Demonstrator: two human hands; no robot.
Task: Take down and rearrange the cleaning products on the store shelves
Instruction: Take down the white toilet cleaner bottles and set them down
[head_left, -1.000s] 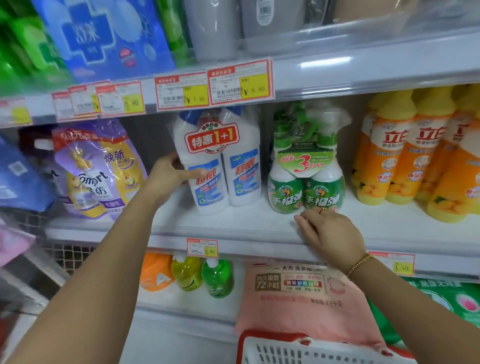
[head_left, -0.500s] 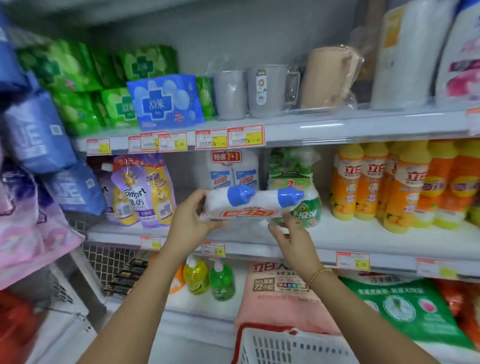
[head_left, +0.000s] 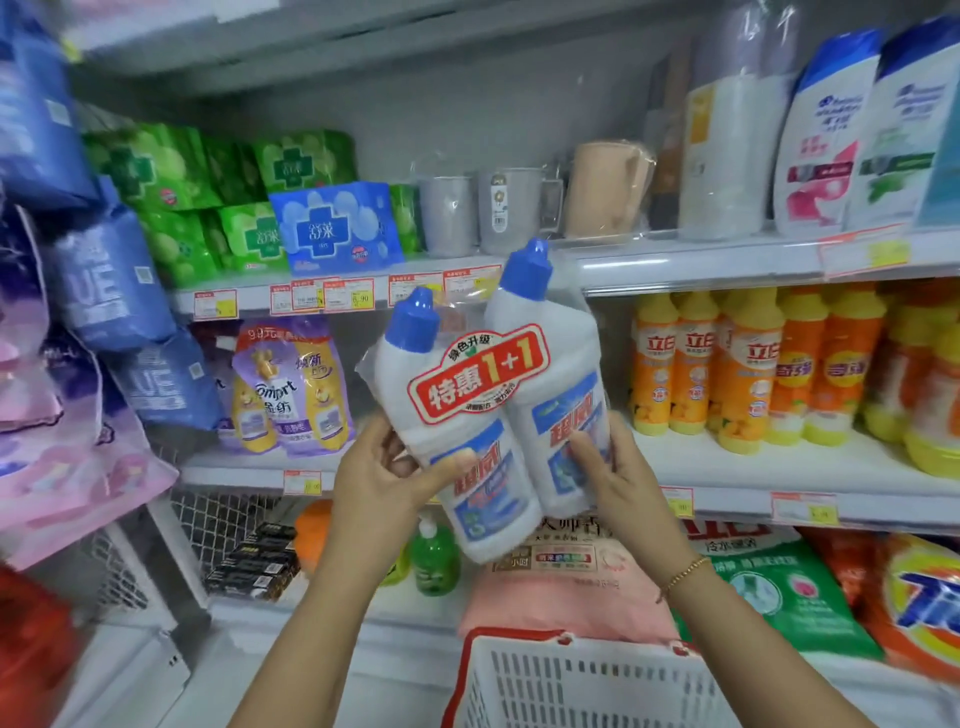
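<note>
A twin pack of white cleaner bottles (head_left: 483, 410) with blue caps and a red "1+1" label is held upright in front of the shelves, wrapped in clear plastic. My left hand (head_left: 382, 480) grips the lower left bottle, thumb across its blue label. My right hand (head_left: 613, 470) grips the lower right bottle from the other side. The pack hides the middle shelf (head_left: 779, 473) spot behind it.
Orange dish-soap bottles (head_left: 748, 374) fill the middle shelf to the right; purple softener pouches (head_left: 291, 384) stand to the left. Grey and beige jugs (head_left: 498, 208) sit on the upper shelf. A white basket with red rim (head_left: 582, 680) is below, over detergent bags (head_left: 566, 582).
The twin pack came off the middle shelf, lay sideways in both hands half a second ago, and now stands upright and closer to me. The view has pulled back.
</note>
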